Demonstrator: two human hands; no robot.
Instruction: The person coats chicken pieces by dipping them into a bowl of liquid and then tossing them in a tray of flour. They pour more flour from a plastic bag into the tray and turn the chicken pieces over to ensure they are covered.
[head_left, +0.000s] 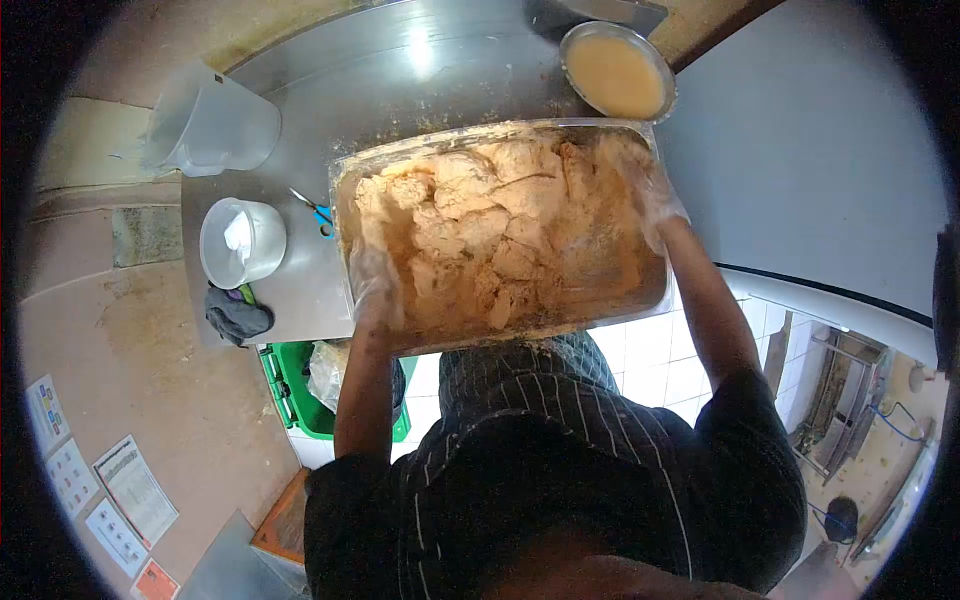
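Note:
A large clear tub point(600, 315) holds pieces of what looks like flour-coated chicken point(480, 195) in loose tan flour point(600, 270). Both my hands wear clear plastic gloves dusted with flour. My left hand point(376, 285) reaches in at the tub's near left side, its fingers stretched along the wall beside the coated pieces. At the right end, my right hand point(650, 195) lies against the inside of the wall near the far corner. Its fingers point away from me, apart and somewhat blurred, with flour around them.
The steel counter point(330, 100) carries a bowl of tan liquid point(615, 75), a clear pitcher point(225, 125), a round tub point(245, 245) with white contents, blue-handled scissors point(322, 218) and a grey cloth point(237, 315). Below stands a green bin point(290, 390). A pale grey surface point(800, 150) borders the right.

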